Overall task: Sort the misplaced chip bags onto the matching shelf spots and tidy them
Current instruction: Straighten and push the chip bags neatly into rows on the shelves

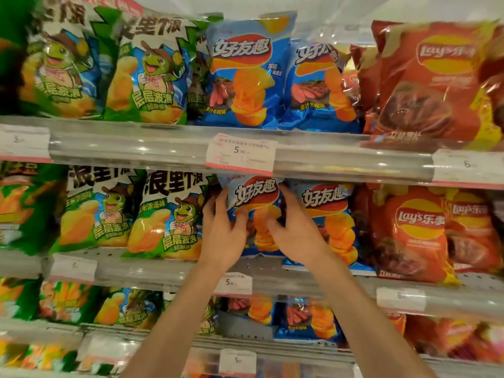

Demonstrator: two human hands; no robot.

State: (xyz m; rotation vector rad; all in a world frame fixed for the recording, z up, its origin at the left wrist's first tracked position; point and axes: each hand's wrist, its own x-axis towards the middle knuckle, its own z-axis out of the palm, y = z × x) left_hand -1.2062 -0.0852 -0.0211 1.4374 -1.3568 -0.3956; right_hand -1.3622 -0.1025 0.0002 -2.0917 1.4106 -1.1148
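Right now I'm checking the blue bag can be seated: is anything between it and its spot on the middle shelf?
Nothing visible blocks it. Both the left hand and right hand grip the blue bag, already in the blue column between the green bag and another blue bag. What lies behind it is hidden.

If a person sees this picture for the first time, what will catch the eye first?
First, the two bare hands in the middle: the left hand and the right hand grip a blue chip bag on the second shelf, below a white price tag reading 5.90. Next, the colour blocks: green turtle-cartoon bags on the left, blue bags in the centre, red Lay's bags on the right.
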